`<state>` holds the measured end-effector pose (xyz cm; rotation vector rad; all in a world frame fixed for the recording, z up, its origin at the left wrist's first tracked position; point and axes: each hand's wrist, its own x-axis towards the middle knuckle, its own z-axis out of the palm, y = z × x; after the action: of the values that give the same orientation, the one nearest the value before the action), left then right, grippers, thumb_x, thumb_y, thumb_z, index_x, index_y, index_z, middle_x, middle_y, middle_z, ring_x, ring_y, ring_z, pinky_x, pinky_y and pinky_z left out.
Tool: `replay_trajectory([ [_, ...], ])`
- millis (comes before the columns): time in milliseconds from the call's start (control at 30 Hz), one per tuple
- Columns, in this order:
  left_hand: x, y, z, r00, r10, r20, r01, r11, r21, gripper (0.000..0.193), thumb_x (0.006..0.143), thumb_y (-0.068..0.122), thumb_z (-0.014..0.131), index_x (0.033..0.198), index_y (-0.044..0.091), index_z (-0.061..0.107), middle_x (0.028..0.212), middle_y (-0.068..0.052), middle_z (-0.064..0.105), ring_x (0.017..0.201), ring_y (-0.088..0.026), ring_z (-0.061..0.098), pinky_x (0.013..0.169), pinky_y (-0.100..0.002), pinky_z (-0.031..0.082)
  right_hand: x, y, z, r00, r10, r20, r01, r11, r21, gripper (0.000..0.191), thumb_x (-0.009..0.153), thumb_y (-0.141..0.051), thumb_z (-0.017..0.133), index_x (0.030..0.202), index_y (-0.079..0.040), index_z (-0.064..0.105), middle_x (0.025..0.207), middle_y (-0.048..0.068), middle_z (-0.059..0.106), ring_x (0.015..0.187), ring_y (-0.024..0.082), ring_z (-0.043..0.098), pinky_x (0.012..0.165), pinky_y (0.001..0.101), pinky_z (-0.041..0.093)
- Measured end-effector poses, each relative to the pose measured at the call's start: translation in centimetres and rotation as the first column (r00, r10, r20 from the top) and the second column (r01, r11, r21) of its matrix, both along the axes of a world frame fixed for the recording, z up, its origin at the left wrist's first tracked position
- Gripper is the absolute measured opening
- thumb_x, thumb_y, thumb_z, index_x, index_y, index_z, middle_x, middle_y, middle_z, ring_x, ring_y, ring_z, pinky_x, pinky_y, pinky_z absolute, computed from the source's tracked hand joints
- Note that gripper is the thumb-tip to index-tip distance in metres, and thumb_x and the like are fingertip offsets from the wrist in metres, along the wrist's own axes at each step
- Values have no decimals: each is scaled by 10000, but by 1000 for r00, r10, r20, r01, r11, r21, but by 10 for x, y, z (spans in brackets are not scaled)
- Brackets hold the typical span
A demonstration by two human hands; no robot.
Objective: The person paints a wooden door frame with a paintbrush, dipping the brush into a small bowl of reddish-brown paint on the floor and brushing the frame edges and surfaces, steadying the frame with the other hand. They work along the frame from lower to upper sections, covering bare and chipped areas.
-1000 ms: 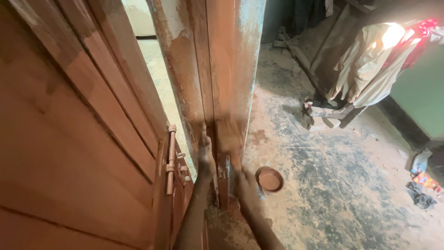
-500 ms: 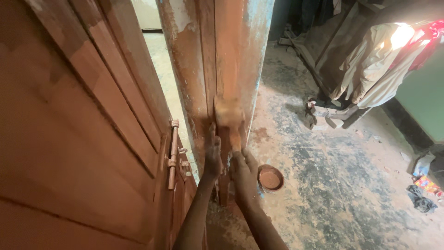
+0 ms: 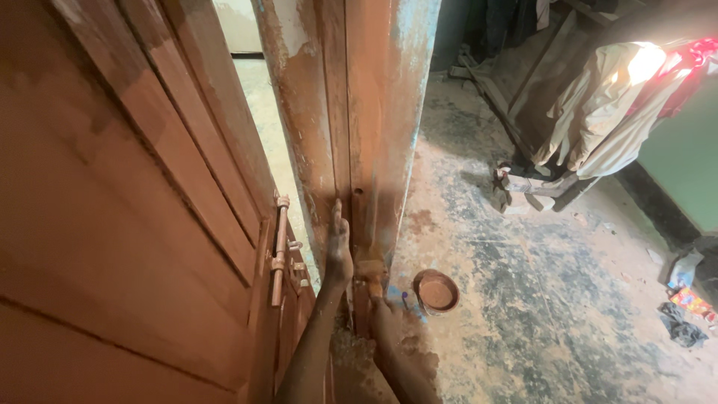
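Left hand [image 3: 338,247]: flat against the door frame [image 3: 351,127], fingers straight and pointing up, palm on the wood; holds nothing.
Right hand [image 3: 385,318]: low at the frame's foot, closed round a brush handle; fingers partly hidden by paint smears.
Brush [image 3: 371,271]: head pressed to the frame just right of the left hand, wet with brown paint, bristles upward.
Door frame: upright post, brown coat over most of it, patches of old blue and bare pale wood along the right edge and upper left.
Paint bowl [image 3: 437,291]: round, shallow, brown paint inside; on the floor [image 3: 538,299] just right of the frame's base, near the right hand.
Door [image 3: 134,224]: brown panelled leaf to the left, swung open, near the left forearm.
Bolt [image 3: 280,251]: vertical slide bolt on the door's edge, painted over.
Floor: rough concrete, dusty, paint-stained.
Cloth [image 3: 606,112]: pale fabric draped over timber, far right, well apart from the hands.
Litter [image 3: 688,307]: small scraps at the right edge.
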<state>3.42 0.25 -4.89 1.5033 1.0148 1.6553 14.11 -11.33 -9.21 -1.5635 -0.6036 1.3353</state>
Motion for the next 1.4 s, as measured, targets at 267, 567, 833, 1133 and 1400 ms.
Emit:
replay_trajectory([
  [267,0,-6,-10,999,22,48,-17,995,-94,671,1097,441,254,1618,19,230,1714,-170,207,1590,-275,179,1285,-397,146,-5,9,90,942,33,-333,118,898,423,178,1025,-201,551,865,-123,542,646,-48,433,520,65,388,451,249,321],
  [567,-3,-4,-4,997,44,57,-38,995,-97,697,1089,465,263,1610,3,237,1704,-176,219,1586,-282,179,1277,-395,137,-12,7,40,935,-42,-351,174,919,354,136,990,-200,572,1016,-97,658,740,-42,504,629,54,459,530,244,377],
  [833,-3,-6,-2,997,56,53,-50,994,-96,701,1091,467,272,1606,-8,247,1704,-182,230,1589,-288,181,1281,-397,133,-7,-5,11,992,-56,-109,62,997,49,212,958,-235,557,967,-64,682,679,2,542,544,115,473,481,294,357],
  [1133,-1,-8,2,997,63,54,-58,994,-87,697,1096,462,283,1601,-17,260,1703,-186,245,1594,-292,182,1285,-399,126,4,10,136,908,124,-401,123,835,537,168,1015,-273,606,1027,-106,623,663,-77,402,535,39,339,455,223,263],
  [1400,0,-11,-1,999,39,-14,-40,999,-17,662,1106,424,248,1621,8,231,1721,-166,208,1604,-280,158,1292,-397,126,2,-8,40,990,-2,-143,30,981,194,299,988,-329,580,957,-35,625,647,0,486,516,117,442,440,286,332],
])
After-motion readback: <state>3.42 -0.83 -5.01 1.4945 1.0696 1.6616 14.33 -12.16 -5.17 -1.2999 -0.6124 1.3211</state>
